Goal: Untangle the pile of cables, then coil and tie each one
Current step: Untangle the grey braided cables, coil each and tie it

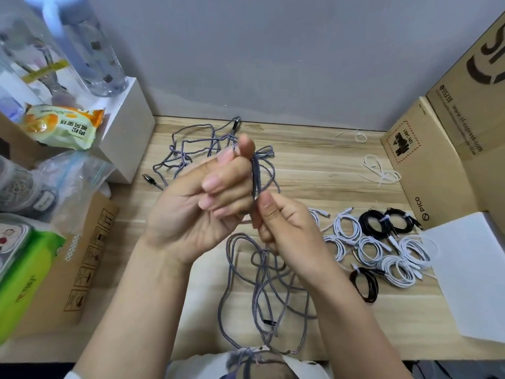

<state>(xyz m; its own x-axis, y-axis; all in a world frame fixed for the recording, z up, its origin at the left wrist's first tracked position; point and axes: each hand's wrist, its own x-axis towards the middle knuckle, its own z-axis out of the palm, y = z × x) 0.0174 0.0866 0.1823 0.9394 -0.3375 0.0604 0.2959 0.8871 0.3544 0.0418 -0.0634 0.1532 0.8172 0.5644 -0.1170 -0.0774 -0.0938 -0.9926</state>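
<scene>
Grey braided cable pinched by both hands, trailing past table edge

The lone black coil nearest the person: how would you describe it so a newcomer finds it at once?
Start at the wooden table and go to the cluster of tied coils by the white sheet. The lone black coil lies at the cluster's near edge, beside white coils; the other two black coils sit together at the far side.

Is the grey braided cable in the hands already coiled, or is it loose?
Loose. The grey braided cable sprawls in uneven loops on the table, untied; left hand and right hand grip only one stretch.
</scene>
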